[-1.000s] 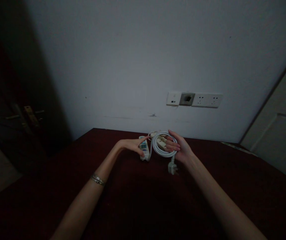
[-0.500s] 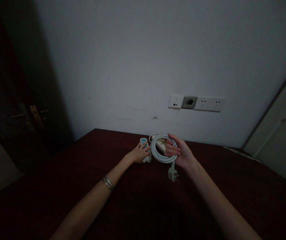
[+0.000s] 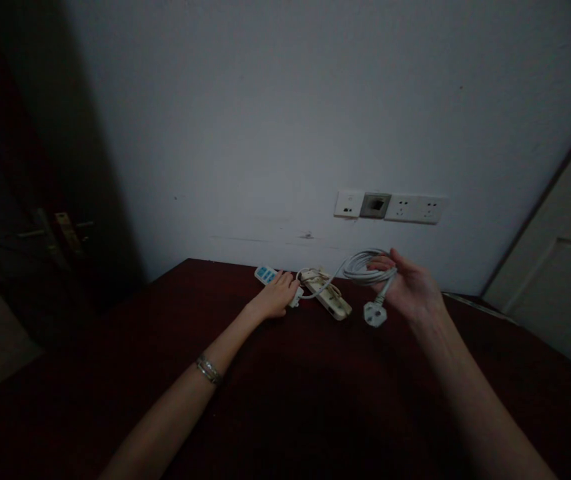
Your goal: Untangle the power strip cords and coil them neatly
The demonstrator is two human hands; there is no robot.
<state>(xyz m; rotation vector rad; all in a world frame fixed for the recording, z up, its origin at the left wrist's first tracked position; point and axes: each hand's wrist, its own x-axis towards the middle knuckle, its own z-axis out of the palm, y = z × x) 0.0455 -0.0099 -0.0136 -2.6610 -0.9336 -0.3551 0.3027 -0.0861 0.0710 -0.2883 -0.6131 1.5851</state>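
My right hand (image 3: 410,288) is closed round a coil of white cable (image 3: 362,268), raised above the dark red table (image 3: 285,400). The cable's white plug (image 3: 375,313) dangles below my fingers. A strand of cable runs left from the coil to a white power strip with blue buttons (image 3: 266,274) lying near the wall. My left hand (image 3: 278,297) rests on that strip with fingers curled over it. A second, beige power strip (image 3: 329,298) lies between my two hands.
A row of wall sockets (image 3: 390,207) sits on the grey wall above the table's far edge. A dark door with a brass handle (image 3: 62,233) stands at the left. A white door (image 3: 560,280) is at the right.
My right hand has carried the cable coil up and to the right, away from the strips, and the beige strip now shows. My left hand has slid the blue-buttoned strip slightly left.
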